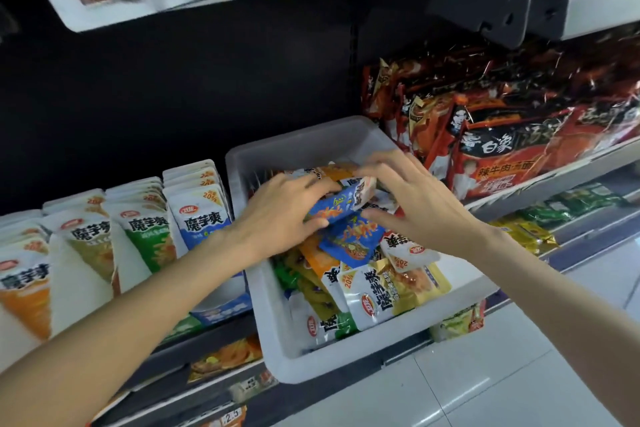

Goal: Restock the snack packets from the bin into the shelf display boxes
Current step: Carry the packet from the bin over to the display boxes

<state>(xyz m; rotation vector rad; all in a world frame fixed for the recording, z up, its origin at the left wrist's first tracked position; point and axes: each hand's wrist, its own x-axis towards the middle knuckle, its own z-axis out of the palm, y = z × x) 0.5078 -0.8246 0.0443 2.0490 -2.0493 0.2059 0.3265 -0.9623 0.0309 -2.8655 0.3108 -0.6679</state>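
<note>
A white plastic bin (pixel 346 357) sits on the shelf, filled with several snack packets in blue, orange, yellow and green. Both hands reach into it. My left hand (pixel 287 215) grips a blue packet (pixel 337 206) from the left, fingers curled round its lower edge. My right hand (pixel 412 194) holds the same packet's white end from above, fingers bent over it. A second blue packet (pixel 349 239) lies just below. To the left stand the display rows of white packets (pixel 138 236) with green, blue and orange fronts.
Red instant-noodle packs (pixel 502 135) fill the shelf to the right of the bin. A shelf rail with price tags (pixel 232 419) runs below. Green and yellow packets (pixel 533 229) lie on a lower shelf at right. White floor tiles (pixel 485 374) show underneath.
</note>
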